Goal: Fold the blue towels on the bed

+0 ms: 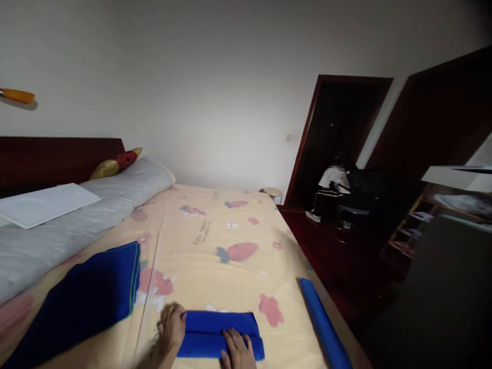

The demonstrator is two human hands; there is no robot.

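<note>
A folded blue cloth (207,346) lies on the bed's patterned sheet (215,220), close in front of me. My left hand (172,325) grips the cloth's left end, fingers curled at its upper left corner. Toward the right part of the same cloth, my right hand (238,348) rests flat with fingers spread. To the left lies a larger dark blue cloth (88,292) with green stitching along its edge. A rolled blue cloth (325,325) sits along the bed's right edge.
A long grey pillow (126,192) bears a white board (49,202) near the headboard (57,154). A red and gold cushion (117,163) leans behind it. Past the bed, a person (332,179) sits by the doorway. A small stool (272,192) and a shelf (407,230) stand beyond.
</note>
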